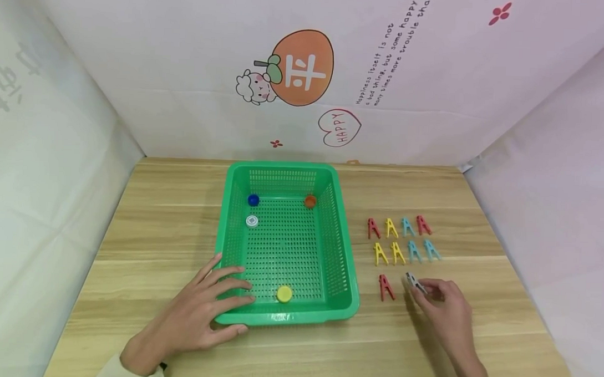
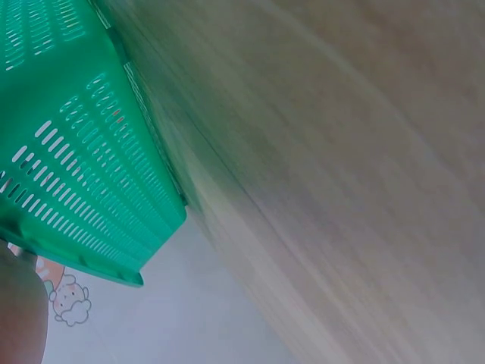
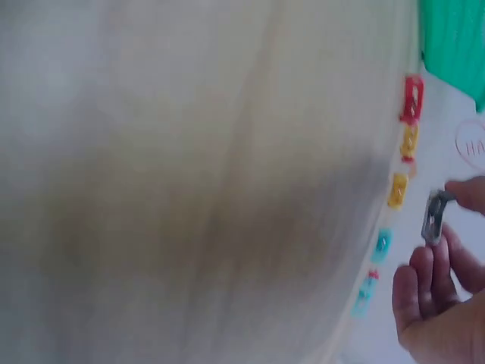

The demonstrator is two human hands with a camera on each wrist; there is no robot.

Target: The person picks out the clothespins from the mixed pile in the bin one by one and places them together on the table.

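My right hand (image 1: 445, 310) pinches a grey clothespin (image 1: 415, 283) between thumb and fingers, just above the table. The right wrist view shows the same grey clothespin (image 3: 434, 216) at the fingertips. Nearest to it lies a red clothespin (image 1: 386, 287). Behind are two rows of red, yellow and blue clothespins, among them a yellow clothespin (image 1: 398, 253) and a blue clothespin (image 1: 414, 251). Over the front left corner of a green basket (image 1: 347, 251) rests my left hand (image 1: 198, 312), fingers spread across the rim and thumb outside it.
Inside the basket lie a blue cap (image 1: 253, 200), an orange cap (image 1: 310, 201), a white cap (image 1: 251, 221) and a yellow cap (image 1: 284, 294). The wooden table (image 1: 155, 233) is bordered by white printed cloth (image 1: 194, 124) at the back and both sides.
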